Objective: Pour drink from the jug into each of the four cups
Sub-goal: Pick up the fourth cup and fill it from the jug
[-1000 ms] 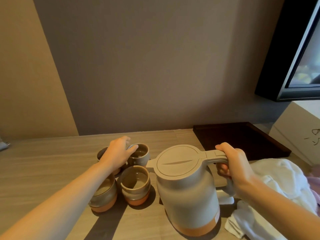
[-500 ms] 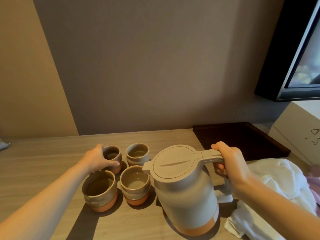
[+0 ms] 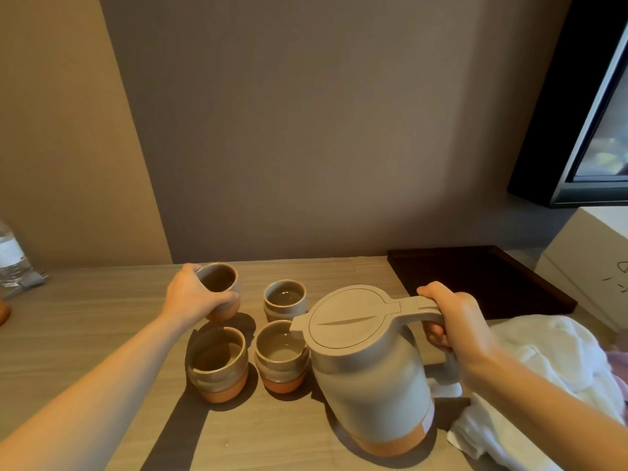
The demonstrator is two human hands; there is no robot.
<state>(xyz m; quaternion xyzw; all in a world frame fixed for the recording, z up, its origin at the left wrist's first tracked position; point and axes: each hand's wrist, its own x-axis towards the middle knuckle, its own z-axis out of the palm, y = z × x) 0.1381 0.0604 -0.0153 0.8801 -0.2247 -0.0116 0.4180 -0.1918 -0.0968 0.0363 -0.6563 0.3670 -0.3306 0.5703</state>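
Observation:
A beige jug (image 3: 370,375) with an orange base and closed lid stands upright on the wooden table (image 3: 85,321). My right hand (image 3: 455,331) is closed around its handle. Left of the jug sit three glazed cups with orange bases: a far right cup (image 3: 284,299), a near right cup (image 3: 280,355) under the spout, and a near left cup (image 3: 217,363). My left hand (image 3: 195,295) grips the far left cup (image 3: 219,287), lifted and tilted above the table. The two right cups hold some liquid.
A dark tray (image 3: 482,280) lies behind the jug at the back right. A white cloth (image 3: 543,375) is bunched under my right arm. A white box (image 3: 591,263) and a screen (image 3: 591,107) stand at the right. A water bottle (image 3: 10,256) stands far left.
My left hand moved from the far right cup to the far left cup, took hold of it and lifted it up. The jug has stayed on the table, shifting slightly left.

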